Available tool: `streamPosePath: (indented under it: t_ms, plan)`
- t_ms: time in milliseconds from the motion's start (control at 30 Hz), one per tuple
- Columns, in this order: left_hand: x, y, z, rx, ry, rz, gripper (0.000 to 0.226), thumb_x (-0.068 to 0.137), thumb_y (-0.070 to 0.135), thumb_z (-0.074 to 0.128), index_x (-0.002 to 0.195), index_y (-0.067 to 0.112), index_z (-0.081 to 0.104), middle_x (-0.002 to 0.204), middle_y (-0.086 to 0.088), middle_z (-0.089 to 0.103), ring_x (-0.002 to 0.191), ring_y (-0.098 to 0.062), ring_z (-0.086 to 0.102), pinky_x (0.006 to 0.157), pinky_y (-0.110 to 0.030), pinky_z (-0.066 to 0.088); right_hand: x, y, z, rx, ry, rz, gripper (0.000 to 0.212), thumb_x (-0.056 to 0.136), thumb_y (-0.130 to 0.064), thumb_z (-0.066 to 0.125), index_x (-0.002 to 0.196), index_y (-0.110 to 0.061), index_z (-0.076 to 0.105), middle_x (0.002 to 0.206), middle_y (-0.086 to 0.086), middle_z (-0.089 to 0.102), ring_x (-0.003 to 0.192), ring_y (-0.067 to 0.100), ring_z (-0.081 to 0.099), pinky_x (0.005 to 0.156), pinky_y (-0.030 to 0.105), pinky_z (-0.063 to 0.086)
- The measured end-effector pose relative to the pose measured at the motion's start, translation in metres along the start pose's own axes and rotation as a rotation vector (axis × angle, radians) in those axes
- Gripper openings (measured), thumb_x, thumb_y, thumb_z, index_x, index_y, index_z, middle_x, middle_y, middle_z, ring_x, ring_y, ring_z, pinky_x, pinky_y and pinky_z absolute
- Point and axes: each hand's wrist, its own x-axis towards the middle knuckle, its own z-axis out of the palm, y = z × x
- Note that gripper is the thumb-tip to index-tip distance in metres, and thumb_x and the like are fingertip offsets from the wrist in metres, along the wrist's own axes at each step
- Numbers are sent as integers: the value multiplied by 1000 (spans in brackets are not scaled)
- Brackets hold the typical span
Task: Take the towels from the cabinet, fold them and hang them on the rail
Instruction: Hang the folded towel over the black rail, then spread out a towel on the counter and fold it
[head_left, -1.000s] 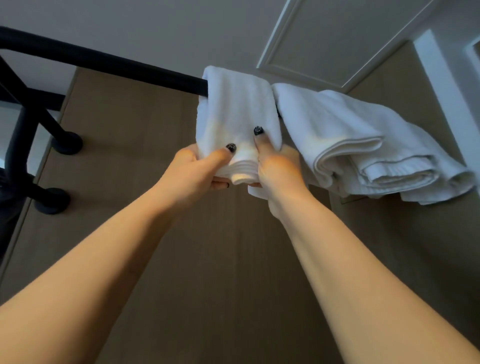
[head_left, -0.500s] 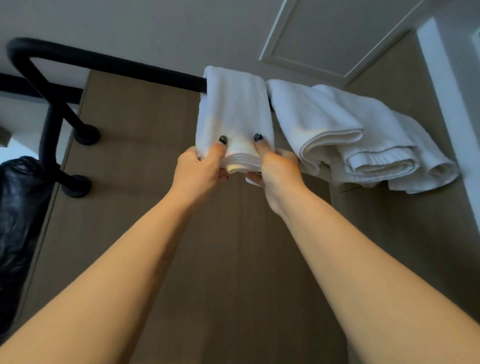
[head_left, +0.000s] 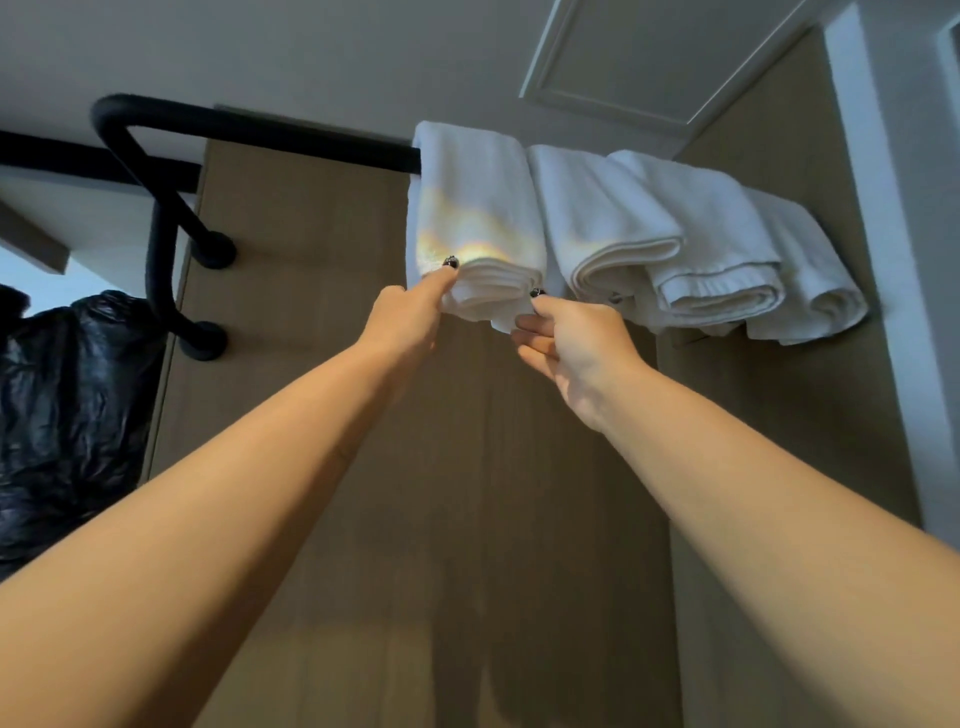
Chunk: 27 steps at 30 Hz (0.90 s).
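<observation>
Both hands, left hand (head_left: 410, 317) and right hand (head_left: 576, 343), are pinching the folded towel (head_left: 475, 218) hanging on the rail (head_left: 270, 132), beside three others (head_left: 675, 234) already hanging to their right.

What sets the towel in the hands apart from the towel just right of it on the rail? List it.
1. The left towel is pinched at its lower corners by the left hand and right hand; the middle towel hangs untouched.
2. The left towel hangs straight down; the middle towel slants to the right.
Both are white, folded, and draped over the black rail.
</observation>
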Motion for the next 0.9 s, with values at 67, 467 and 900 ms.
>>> streamPosePath:
  t_ms: [67,467,900]
  plan:
    - [-1,-4,-7,43,-24,5,113,52,73,57,144,9,43,119,-9,56,90,-13,54,104,-45,44,-8,5,-4,-127,20,12,9,97,-18,58,88,-17,58,115,14,66,106,25,66,87,33,56]
    - [-51,-33,-94,607,-250,62,73,99,53,42,153,9,23,153,-7,39,134,-23,44,105,-35,37,-68,24,0,-1120,-146,-299,56,101,-36,48,152,-19,33,153,-3,40,139,15,38,109,28,31]
    - [-176,-104,-250,941,-634,69,73,101,45,43,158,17,6,165,1,7,151,-7,0,118,-23,6,-199,124,80,-1384,-443,-141,66,100,-45,46,156,-25,18,163,-9,16,149,10,16,119,33,24]
